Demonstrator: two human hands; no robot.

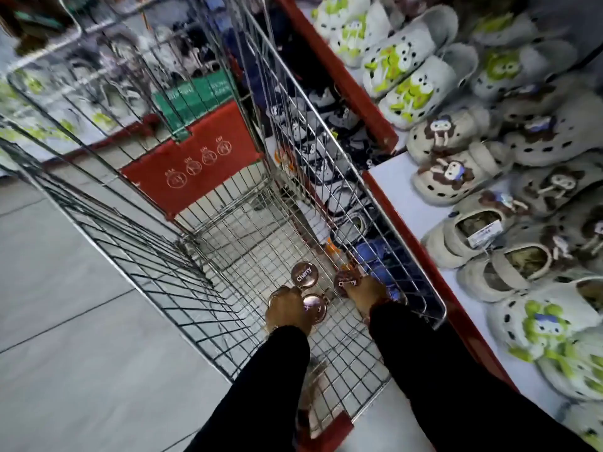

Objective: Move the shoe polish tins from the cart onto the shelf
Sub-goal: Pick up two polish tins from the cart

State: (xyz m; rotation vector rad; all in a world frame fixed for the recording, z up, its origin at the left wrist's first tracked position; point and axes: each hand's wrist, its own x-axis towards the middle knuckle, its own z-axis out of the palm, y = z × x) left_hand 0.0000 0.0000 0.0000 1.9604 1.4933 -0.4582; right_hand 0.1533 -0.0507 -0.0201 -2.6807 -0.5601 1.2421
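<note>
Three round coppery polish tins (pixel 302 272) lie flat on the cart (pixel 248 236) floor.

1. The left hand (pixel 288 309) covers most of one tin (pixel 274 297); only a sliver of rim shows beside its fingers (pixel 284 292).
2. The right hand (pixel 365 293) hides the near edge of another tin (pixel 346 283).
3. The cart (pixel 182 177) is blurred at its far end, and its red flap (pixel 195 164) carries symbols too small to read.
4. The clogs (pixel 554 324) on the shelf (pixel 408 203) are cut off by the right edge.
5. A label (pixel 481 234) inside one clog is unreadable.
</note>
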